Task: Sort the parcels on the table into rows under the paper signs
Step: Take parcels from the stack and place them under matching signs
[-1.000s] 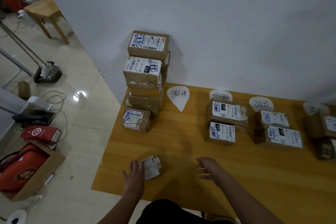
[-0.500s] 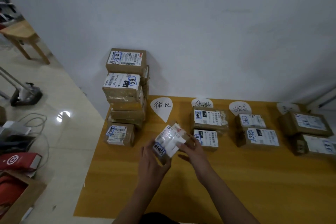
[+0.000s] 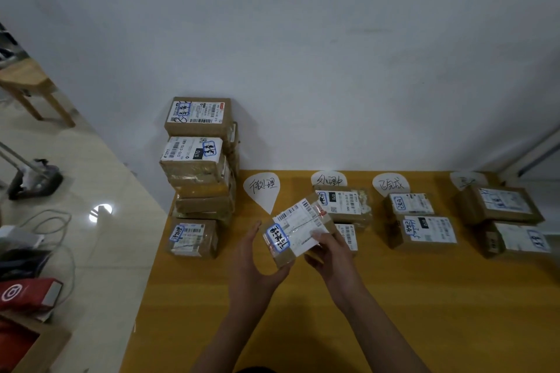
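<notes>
Wooden table [image 3: 394, 312], parcel [image 3: 298, 228] between both grips

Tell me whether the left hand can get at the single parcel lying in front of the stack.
Probably not yet: the left hand is holding a small parcel with the right hand. The single parcel itself lies unblocked at the table's left edge.
</notes>
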